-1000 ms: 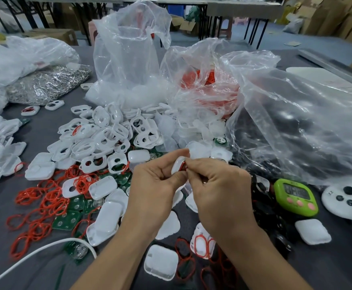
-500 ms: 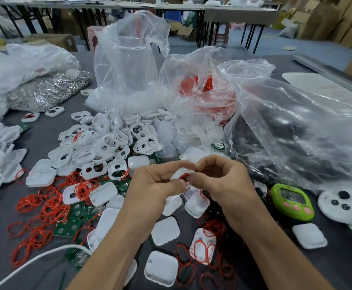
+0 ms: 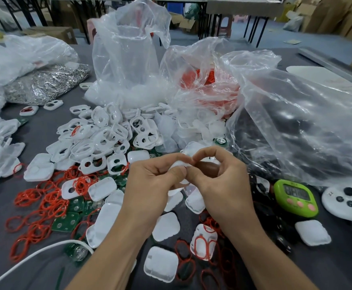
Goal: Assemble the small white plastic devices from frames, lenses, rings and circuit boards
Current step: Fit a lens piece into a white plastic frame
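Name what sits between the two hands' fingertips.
A small white plastic piece, pinched by both the left hand and the right hand; head view.

The frames (image 3: 99, 141) were heaped left of centre, with bags (image 3: 129, 59) set behind them; rings (image 3: 43, 203) were scattered nearer, a timer (image 3: 295, 197) placed right.

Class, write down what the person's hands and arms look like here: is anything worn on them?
The left hand and right hand are bare: no gloves, rings or watch show. The left forearm and right forearm are bare too, with no sleeve in view down to the picture's lower edge.
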`<action>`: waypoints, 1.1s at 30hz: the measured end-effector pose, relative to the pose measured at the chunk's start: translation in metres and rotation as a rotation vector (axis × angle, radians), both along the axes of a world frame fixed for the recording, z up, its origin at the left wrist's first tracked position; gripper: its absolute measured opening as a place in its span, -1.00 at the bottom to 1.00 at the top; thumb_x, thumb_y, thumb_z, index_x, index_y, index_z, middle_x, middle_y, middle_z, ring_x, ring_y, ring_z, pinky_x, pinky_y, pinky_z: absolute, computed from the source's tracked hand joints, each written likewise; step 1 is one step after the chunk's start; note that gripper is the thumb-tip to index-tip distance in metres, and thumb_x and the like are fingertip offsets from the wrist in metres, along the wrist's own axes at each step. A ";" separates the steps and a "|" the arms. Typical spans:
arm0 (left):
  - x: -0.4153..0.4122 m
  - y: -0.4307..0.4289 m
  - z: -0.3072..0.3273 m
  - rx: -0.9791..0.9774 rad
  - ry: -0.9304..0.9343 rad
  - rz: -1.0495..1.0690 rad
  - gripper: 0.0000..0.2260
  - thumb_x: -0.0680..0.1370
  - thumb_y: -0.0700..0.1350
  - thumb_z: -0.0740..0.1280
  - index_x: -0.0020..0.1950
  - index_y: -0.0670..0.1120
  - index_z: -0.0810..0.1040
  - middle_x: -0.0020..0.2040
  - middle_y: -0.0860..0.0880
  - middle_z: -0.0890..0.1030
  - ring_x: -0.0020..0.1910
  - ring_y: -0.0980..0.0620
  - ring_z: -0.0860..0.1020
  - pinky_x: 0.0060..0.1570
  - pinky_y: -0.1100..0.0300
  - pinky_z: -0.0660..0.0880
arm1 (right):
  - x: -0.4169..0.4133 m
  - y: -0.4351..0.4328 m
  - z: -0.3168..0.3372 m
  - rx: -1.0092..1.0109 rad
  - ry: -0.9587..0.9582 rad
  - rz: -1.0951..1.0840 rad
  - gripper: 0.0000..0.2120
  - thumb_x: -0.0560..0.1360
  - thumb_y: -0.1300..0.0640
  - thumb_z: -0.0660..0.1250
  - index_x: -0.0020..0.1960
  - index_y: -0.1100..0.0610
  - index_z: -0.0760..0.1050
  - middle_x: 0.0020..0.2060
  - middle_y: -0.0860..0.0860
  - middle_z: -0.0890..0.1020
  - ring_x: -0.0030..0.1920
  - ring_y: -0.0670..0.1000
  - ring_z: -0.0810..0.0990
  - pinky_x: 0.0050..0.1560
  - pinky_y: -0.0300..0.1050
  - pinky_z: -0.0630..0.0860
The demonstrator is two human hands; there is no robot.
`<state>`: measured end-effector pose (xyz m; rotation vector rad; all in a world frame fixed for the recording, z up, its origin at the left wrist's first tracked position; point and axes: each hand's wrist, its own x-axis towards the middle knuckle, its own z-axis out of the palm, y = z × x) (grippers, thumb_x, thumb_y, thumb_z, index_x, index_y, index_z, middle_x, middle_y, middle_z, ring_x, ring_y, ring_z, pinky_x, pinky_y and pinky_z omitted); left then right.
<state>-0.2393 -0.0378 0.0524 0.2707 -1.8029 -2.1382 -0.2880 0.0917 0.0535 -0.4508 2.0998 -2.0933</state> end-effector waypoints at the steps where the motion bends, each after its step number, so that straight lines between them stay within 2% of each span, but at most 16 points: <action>1: -0.001 0.002 0.000 0.007 -0.004 0.020 -0.77 0.54 -0.40 0.38 -0.06 -0.12 0.77 -0.16 -0.19 0.75 -0.17 -0.16 0.74 -0.19 0.16 0.66 | -0.002 0.000 0.000 0.024 0.011 0.008 -0.83 0.50 0.20 0.55 -0.07 -0.02 0.59 -0.24 0.02 0.76 -0.21 0.12 0.76 -0.16 -0.04 0.71; 3: -0.004 0.004 -0.002 0.004 -0.009 0.084 -0.75 0.55 -0.40 0.39 -0.06 -0.09 0.78 -0.17 -0.18 0.75 -0.16 -0.17 0.75 -0.19 0.14 0.67 | -0.006 0.002 0.001 0.087 0.042 0.055 -0.84 0.52 0.18 0.51 0.00 -0.05 0.61 -0.17 -0.05 0.77 -0.16 0.00 0.76 -0.13 -0.12 0.68; 5: -0.007 0.004 -0.004 0.019 -0.006 0.144 -0.76 0.55 -0.40 0.39 -0.04 -0.11 0.77 -0.18 -0.18 0.75 -0.16 -0.16 0.75 -0.19 0.16 0.67 | -0.003 0.000 -0.002 0.198 0.131 0.102 -0.71 0.49 0.20 0.49 0.12 -0.11 0.61 -0.08 -0.19 0.75 -0.09 -0.14 0.74 -0.08 -0.25 0.65; 8: -0.008 0.004 -0.005 0.030 -0.031 0.142 -0.76 0.58 -0.38 0.37 -0.01 -0.09 0.76 -0.16 -0.13 0.76 -0.12 -0.10 0.75 -0.16 0.21 0.66 | 0.005 -0.003 -0.007 0.350 0.294 0.061 -0.58 0.42 0.11 0.54 0.21 -0.20 0.58 -0.08 -0.32 0.69 -0.12 -0.25 0.70 -0.12 -0.42 0.57; 12: -0.002 -0.001 -0.003 0.044 -0.066 -0.120 -0.67 0.59 -0.42 0.29 0.15 -0.09 0.73 -0.02 -0.14 0.76 0.02 -0.10 0.74 -0.05 0.24 0.63 | -0.005 0.007 -0.006 0.315 0.288 -0.006 -0.73 0.44 -0.02 0.58 0.11 -0.16 0.67 -0.18 -0.26 0.71 -0.16 -0.20 0.70 -0.18 -0.37 0.58; 14: -0.003 -0.003 -0.003 0.052 -0.063 -0.129 -0.66 0.59 -0.45 0.28 0.16 -0.12 0.72 -0.02 -0.17 0.76 0.01 -0.13 0.74 -0.07 0.23 0.64 | -0.008 0.008 -0.007 0.319 0.300 0.005 -0.73 0.45 -0.01 0.58 0.13 -0.17 0.68 -0.19 -0.25 0.72 -0.17 -0.19 0.70 -0.19 -0.38 0.57; 18: -0.006 0.002 -0.006 0.113 -0.087 0.013 -0.77 0.61 -0.34 0.36 0.10 -0.07 0.73 -0.09 -0.19 0.76 -0.09 -0.20 0.74 -0.14 0.17 0.67 | -0.006 0.003 -0.012 0.435 0.306 -0.028 -0.46 0.44 0.13 0.54 0.35 -0.19 0.55 -0.05 -0.25 0.71 -0.10 -0.22 0.70 -0.08 -0.33 0.60; 20: -0.006 0.000 -0.008 0.069 -0.070 0.048 -0.79 0.58 -0.27 0.44 0.08 0.01 0.75 -0.07 -0.10 0.77 -0.07 -0.08 0.75 -0.14 0.25 0.65 | -0.008 0.004 -0.011 0.406 0.332 -0.016 -0.52 0.48 0.14 0.53 0.33 -0.21 0.58 -0.04 -0.28 0.72 -0.08 -0.23 0.70 -0.07 -0.35 0.60; 21: -0.006 -0.002 -0.008 0.007 -0.060 0.058 -0.79 0.55 -0.21 0.49 0.07 0.08 0.76 -0.02 0.00 0.77 0.01 0.03 0.74 -0.10 0.31 0.62 | -0.010 0.005 -0.009 0.342 0.299 0.018 -0.58 0.52 0.14 0.52 0.31 -0.19 0.61 -0.04 -0.28 0.73 -0.09 -0.20 0.72 -0.08 -0.34 0.61; 23: -0.006 -0.006 -0.007 -0.101 -0.059 0.088 -0.75 0.48 -0.09 0.57 0.08 0.22 0.74 0.20 0.20 0.69 0.23 0.28 0.61 0.06 0.39 0.57 | -0.014 0.005 -0.005 0.119 0.082 0.109 -0.73 0.59 0.15 0.45 0.27 -0.06 0.67 -0.04 -0.13 0.76 -0.16 -0.07 0.75 -0.17 -0.22 0.65; 24: -0.006 -0.008 -0.007 -0.110 -0.074 0.092 -0.75 0.49 -0.07 0.56 0.08 0.25 0.74 0.27 0.24 0.64 0.28 0.34 0.55 0.12 0.37 0.56 | -0.014 0.005 -0.002 0.005 -0.061 0.158 -0.80 0.62 0.19 0.41 0.19 0.02 0.71 -0.06 -0.01 0.77 -0.22 0.00 0.75 -0.25 -0.18 0.65; 26: -0.007 -0.009 -0.006 -0.020 -0.109 0.036 -0.83 0.56 -0.07 0.47 0.10 0.16 0.75 0.19 0.11 0.71 0.18 0.18 0.65 0.12 0.22 0.59 | -0.013 0.003 0.002 -0.139 -0.278 0.224 -0.82 0.63 0.24 0.37 0.00 0.12 0.75 -0.14 0.12 0.75 -0.34 0.06 0.70 -0.38 -0.19 0.58; 28: -0.006 -0.006 -0.003 0.042 -0.090 0.014 -0.85 0.61 -0.09 0.40 0.07 -0.05 0.75 -0.03 -0.11 0.75 -0.05 -0.09 0.69 -0.03 0.06 0.65 | -0.012 0.004 0.005 -0.134 -0.341 0.240 -0.87 0.55 0.17 0.45 -0.13 0.13 0.75 -0.23 0.14 0.73 -0.42 0.04 0.64 -0.45 -0.20 0.51; 29: -0.006 -0.005 -0.001 0.049 -0.080 0.051 -0.84 0.62 -0.12 0.38 0.04 -0.12 0.75 -0.09 -0.15 0.74 -0.12 -0.13 0.70 -0.10 0.06 0.67 | -0.012 0.006 0.005 -0.048 -0.283 0.208 -0.87 0.50 0.10 0.50 -0.19 0.12 0.74 -0.28 0.12 0.73 -0.46 0.01 0.62 -0.46 -0.20 0.48; 31: -0.007 -0.007 0.002 0.093 -0.090 0.166 -0.83 0.64 -0.19 0.36 -0.06 -0.13 0.74 -0.16 -0.15 0.74 -0.25 -0.09 0.71 -0.25 0.17 0.65 | -0.017 0.013 0.005 0.276 0.012 0.032 -0.81 0.46 0.03 0.57 -0.30 0.06 0.70 -0.38 -0.03 0.71 -0.49 -0.11 0.57 -0.42 -0.27 0.46; 33: -0.008 -0.017 0.004 0.146 -0.120 0.254 -0.80 0.64 -0.20 0.36 -0.14 -0.10 0.71 -0.28 -0.14 0.69 -0.47 0.00 0.62 -0.46 0.27 0.56 | -0.024 0.021 0.006 0.507 0.277 -0.170 -0.81 0.45 0.07 0.57 -0.32 -0.02 0.67 -0.43 -0.19 0.65 -0.46 -0.19 0.57 -0.36 -0.37 0.44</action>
